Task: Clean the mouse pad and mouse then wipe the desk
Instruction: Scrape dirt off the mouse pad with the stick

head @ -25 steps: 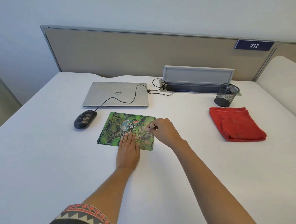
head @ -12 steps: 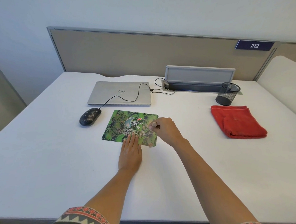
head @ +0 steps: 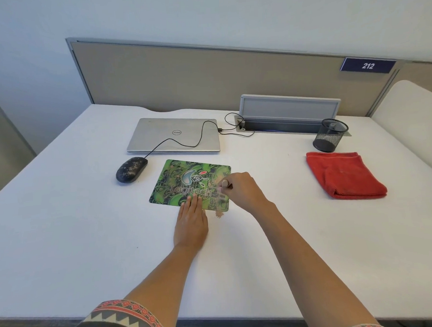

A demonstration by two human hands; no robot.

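A green patterned mouse pad (head: 185,180) lies on the white desk (head: 88,232). My left hand (head: 191,222) lies flat, with its fingertips pressing on the pad's front edge. My right hand (head: 244,190) pinches a small brush (head: 221,194) whose blurred bristles sit over the pad's front right corner. Brown dust (head: 219,214) lies on the desk just in front of that corner, and more speckles the pad near the brush. A dark, dust-speckled wired mouse (head: 131,169) sits to the left of the pad.
A folded red cloth (head: 345,175) lies at the right, with a black mesh pen holder (head: 329,135) behind it. A shut silver laptop (head: 163,138) carries the mouse cable toward a grey cable box (head: 289,107). A beige partition closes off the back.
My right hand has swept the brush toward the pad's front right corner, and brown dust now lies on the desk past that edge. My left hand stays pressed on the pad.
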